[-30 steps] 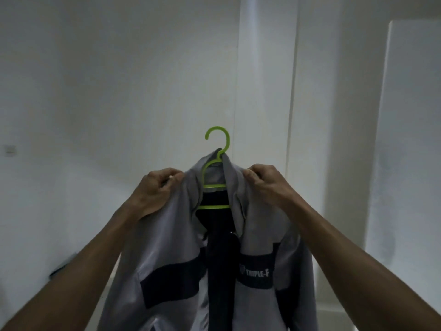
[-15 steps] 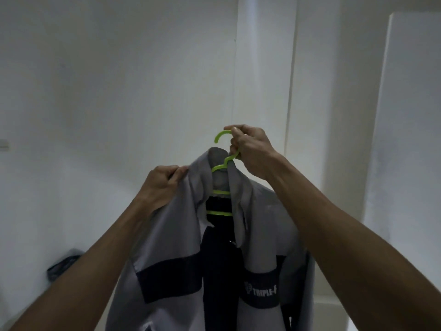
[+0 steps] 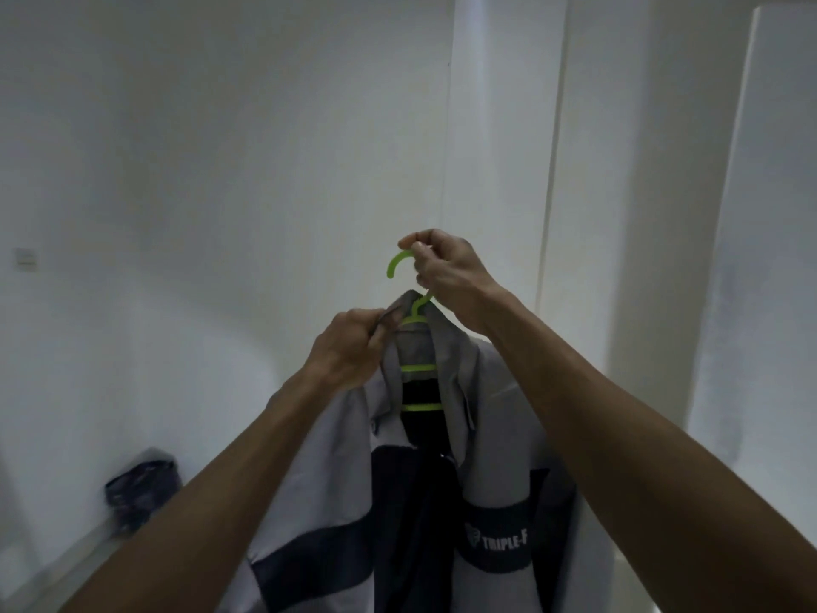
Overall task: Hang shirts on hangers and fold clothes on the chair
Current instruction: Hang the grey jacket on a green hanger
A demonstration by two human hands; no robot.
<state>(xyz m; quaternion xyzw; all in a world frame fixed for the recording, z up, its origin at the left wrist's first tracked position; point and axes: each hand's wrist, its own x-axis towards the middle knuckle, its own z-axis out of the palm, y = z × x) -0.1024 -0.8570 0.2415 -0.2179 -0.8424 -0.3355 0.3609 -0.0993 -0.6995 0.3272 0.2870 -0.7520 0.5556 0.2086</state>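
Closest to the camera, two bare forearms reach up and forward from the bottom corners, and between them hangs a light grey work shirt with dark navy panels [image 3: 482,418], draped on a lime green plastic hanger [image 3: 419,369]. You can see two green crossbars of the hanger in the open neck, and a dark band on the chest has white lettering that reads "TRIPLE-F", cut off by the right arm. The shirt front is open, showing the dark inside.

A bit further up, the left hand [image 3: 349,351] is pinching the grey collar edge on its side, fingers curled tight around the fabric just beside the hanger's neck. The right hand [image 3: 446,272] sits higher and grips the green hook near its top, fingers curled round it, so the curved tip of the hook sticks out to the left of the knuckles. So the whole thing is held up in the air in front of the person, roughly at centre frame.

Farther back, low on the left, there's a dark bluish bundle [image 3: 143,488] lying near the base of the wall, too blurry to say what it is. Behind everything is a plain white wall [image 3: 221,148] with a small pale switch plate [image 3: 25,259] on the far left, and a white vertical panel [image 3: 769,214] on the right.
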